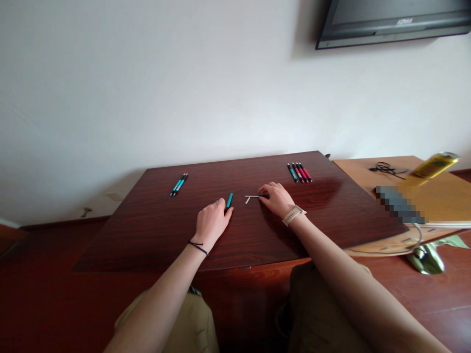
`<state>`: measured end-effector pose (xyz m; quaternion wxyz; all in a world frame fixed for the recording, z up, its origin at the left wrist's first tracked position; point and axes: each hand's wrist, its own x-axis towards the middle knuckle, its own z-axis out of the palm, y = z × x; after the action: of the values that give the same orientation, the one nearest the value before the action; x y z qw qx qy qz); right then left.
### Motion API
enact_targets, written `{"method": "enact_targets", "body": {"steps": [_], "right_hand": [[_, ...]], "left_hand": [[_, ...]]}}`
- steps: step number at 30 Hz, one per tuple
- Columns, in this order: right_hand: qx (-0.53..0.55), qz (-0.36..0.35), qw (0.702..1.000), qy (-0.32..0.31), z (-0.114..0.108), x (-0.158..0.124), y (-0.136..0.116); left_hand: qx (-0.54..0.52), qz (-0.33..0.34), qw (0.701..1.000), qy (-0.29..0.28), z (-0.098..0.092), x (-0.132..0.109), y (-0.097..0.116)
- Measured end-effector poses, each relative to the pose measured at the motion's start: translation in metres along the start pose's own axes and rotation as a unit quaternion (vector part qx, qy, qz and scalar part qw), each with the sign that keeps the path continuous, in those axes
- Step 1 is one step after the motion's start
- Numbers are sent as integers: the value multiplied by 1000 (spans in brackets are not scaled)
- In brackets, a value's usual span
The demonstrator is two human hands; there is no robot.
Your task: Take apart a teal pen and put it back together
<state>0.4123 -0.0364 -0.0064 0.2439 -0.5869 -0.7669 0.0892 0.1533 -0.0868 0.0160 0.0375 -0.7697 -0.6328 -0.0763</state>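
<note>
My left hand [213, 220] is closed around a teal pen barrel [230, 199], whose upper end sticks out past the thumb and forefinger. To its right, my right hand [276, 198] pinches a black pen part [264, 196] low over the dark table, and a thin pale refill [252, 196] points left from it. A small white piece [248, 200] lies just under the refill's tip; whether they touch I cannot tell. Two teal-and-black pens [178, 185] lie side by side at the left. At the far right is a row of a teal pen [293, 173] and several pink pens [302, 172].
The dark wooden table [147, 220] stands against a white wall. On the lighter cabinet [441, 196] to the right are a black cable [388, 169], a yellow can [436, 165] lying tilted and a blurred dark device [399, 205]. A television [393, 24] hangs above.
</note>
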Motion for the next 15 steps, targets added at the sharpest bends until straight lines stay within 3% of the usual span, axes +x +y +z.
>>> {"method": "enact_targets", "body": {"steps": [7, 10, 15], "right_hand": [[-42, 30, 999, 3, 1, -2, 20], [-24, 31, 999, 22, -4, -3, 20], [42, -41, 997, 41, -11, -7, 10]], "left_hand": [[-16, -12, 1000, -2, -1, 0, -2], [-49, -4, 998, 29, -2, 0, -4], [-95, 47, 990, 91, 0, -1, -2]]}}
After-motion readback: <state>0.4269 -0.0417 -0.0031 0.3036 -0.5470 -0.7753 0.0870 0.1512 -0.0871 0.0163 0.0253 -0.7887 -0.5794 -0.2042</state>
